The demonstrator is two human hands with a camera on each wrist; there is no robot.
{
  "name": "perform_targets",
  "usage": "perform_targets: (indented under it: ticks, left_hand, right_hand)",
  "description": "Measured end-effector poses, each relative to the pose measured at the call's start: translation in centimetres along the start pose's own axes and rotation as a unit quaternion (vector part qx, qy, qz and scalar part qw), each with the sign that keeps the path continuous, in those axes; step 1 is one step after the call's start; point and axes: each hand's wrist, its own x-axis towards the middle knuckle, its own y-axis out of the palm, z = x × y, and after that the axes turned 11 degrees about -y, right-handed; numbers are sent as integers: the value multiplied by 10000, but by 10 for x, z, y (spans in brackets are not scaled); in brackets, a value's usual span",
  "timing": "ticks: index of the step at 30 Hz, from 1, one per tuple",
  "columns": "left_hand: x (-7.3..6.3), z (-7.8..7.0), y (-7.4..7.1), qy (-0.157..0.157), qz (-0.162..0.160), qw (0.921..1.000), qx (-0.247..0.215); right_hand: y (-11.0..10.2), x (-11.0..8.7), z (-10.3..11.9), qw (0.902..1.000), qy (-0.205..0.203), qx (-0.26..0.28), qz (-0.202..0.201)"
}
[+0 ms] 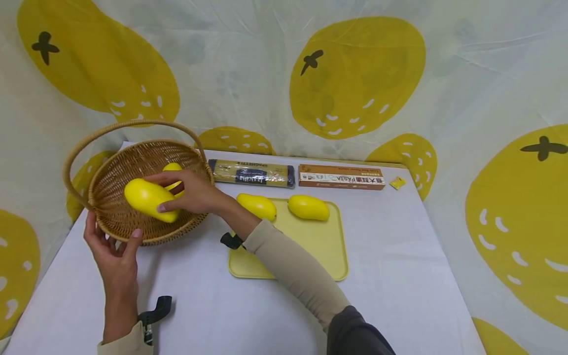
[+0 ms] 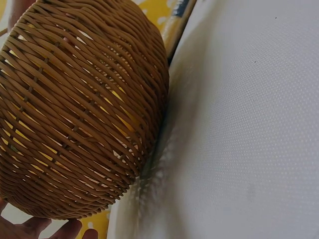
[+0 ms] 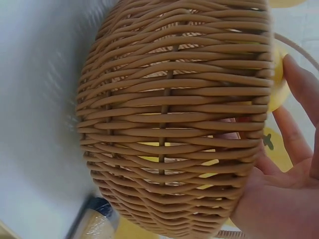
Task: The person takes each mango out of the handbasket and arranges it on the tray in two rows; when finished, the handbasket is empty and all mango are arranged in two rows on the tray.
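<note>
A wicker basket (image 1: 120,172) with an arched handle stands tilted at the left of the table. My left hand (image 1: 113,256) grips its near rim, thumb on top; in the left wrist view fingertips (image 2: 70,230) show beside the woven wall. My right hand (image 1: 197,190) reaches over the basket and pinches a yellow mango (image 1: 144,197) between thumb and fingers, above the basket's inside. Another mango (image 1: 172,167) shows in the basket, partly hidden behind that hand. Two more mangoes, a left one (image 1: 257,206) and a right one (image 1: 309,207), lie on a yellow tray (image 1: 310,256).
Along the back of the table lie a spaghetti pack (image 1: 253,173), a brown pasta box (image 1: 340,177) and a small yellow packet (image 1: 397,183). A fruit-patterned cloth (image 1: 248,59) hangs behind. My right forearm crosses over the tray's left part.
</note>
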Motion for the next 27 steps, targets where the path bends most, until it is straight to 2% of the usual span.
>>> perform_targets:
  ticks: [7, 20, 27]
  left_hand:
    - [1, 2, 0, 56, -22, 10000, -35]
    - [2, 1, 1, 62, -61, 10000, -33]
    - [3, 2, 0, 51, -22, 10000, 38]
  right_hand:
    - [-3, -11, 2, 9991, -332, 171, -205]
    - [-16, -42, 13, 9966, -355, 567, -491]
    - [-20, -62, 16, 9953, -499, 563, -607]
